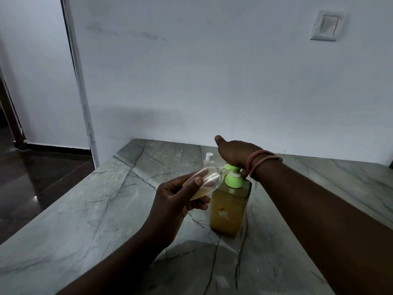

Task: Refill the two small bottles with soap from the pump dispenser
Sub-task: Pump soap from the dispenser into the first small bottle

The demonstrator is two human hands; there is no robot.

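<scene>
A pump dispenser [228, 207] of amber soap with a green pump head [232, 177] stands on the marble counter [95, 220]. My right hand [234, 154] lies flat on top of the pump, palm down, fingers spread. My left hand [176, 201] holds a small clear bottle [207, 180] tilted on its side, its open neck against the green nozzle; a little yellowish soap lies inside it. A second small clear bottle [208, 160] with a white cap stands upright just behind, partly hidden by the tilted bottle.
The counter meets a white wall [212, 81] at the back, with a light switch [326, 25] high on the right. The counter's left edge drops to a dark glossy floor [32, 188] beside a doorway.
</scene>
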